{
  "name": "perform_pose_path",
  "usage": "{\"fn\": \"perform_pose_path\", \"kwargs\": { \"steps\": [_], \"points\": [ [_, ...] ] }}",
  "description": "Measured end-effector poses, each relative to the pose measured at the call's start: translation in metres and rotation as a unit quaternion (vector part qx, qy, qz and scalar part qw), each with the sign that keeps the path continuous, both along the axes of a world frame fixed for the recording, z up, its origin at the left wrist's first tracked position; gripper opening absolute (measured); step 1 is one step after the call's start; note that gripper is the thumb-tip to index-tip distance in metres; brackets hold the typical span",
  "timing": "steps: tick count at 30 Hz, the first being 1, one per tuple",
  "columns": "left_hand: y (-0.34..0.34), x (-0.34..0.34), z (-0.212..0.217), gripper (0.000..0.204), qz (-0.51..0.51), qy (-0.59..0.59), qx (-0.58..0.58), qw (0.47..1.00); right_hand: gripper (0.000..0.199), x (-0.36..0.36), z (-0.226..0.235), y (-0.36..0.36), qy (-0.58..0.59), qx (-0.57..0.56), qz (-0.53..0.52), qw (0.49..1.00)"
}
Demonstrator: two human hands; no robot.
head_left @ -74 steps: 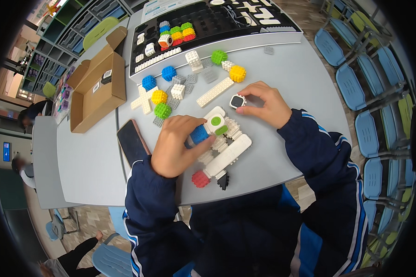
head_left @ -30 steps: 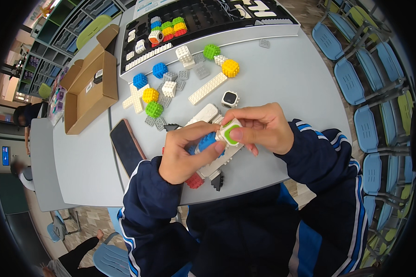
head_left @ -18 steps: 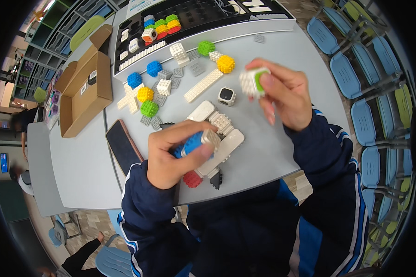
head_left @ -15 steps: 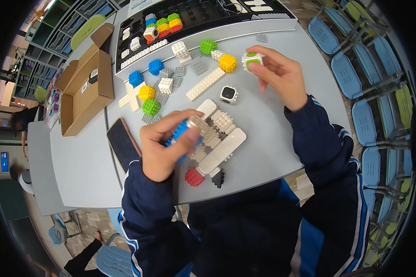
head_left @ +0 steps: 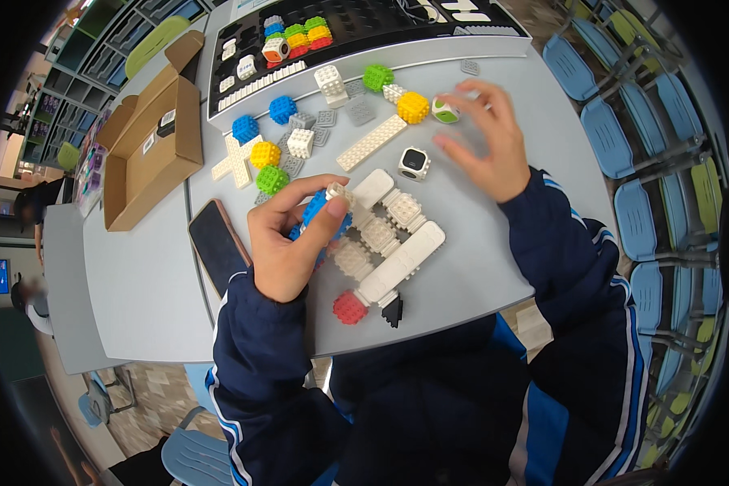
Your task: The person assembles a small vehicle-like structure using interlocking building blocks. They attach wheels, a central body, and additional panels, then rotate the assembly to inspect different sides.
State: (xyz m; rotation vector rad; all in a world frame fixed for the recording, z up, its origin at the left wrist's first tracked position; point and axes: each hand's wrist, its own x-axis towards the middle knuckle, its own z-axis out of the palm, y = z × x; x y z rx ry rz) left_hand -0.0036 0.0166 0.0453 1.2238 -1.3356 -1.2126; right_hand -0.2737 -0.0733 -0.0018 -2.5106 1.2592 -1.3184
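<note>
Grey surface (head_left: 482, 263) carries an open kit tray (head_left: 429, 55) at twelve o'clock and an open cardboard box (head_left: 164, 174) at ten o'clock. Left hand (head_left: 285, 241): grip closed on a blue studded block (head_left: 313, 209) with a white piece (head_left: 339, 193) at its end. White assembly (head_left: 380, 236) lies at three o'clock of that hand, red block (head_left: 350, 308) at its seven o'clock. Right hand (head_left: 489, 146): grip open, fingers apart; white-and-green cube (head_left: 445, 111) sits at its ten o'clock, contact undetermined. Black-faced cube (head_left: 414, 164) rests just beyond the assembly, toward one o'clock.
</note>
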Motion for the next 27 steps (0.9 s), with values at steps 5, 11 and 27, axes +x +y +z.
{"fn": "perform_pose_path", "kwargs": {
  "steps": [5,11,27],
  "points": [
    [0.001,-0.003,0.005,0.034,-0.023,0.029,0.012,0.999,0.047,0.016,-0.007,0.019,0.055,0.180,0.144,0.972],
    [0.004,-0.004,0.007,0.036,-0.042,0.017,0.029,0.999,0.044,0.018,0.003,0.025,-0.209,0.343,0.224,0.888],
    [0.007,-0.010,0.004,0.031,-0.096,0.050,0.041,0.993,0.048,0.033,0.017,0.056,-0.382,0.460,0.331,0.730]
  ]
}}
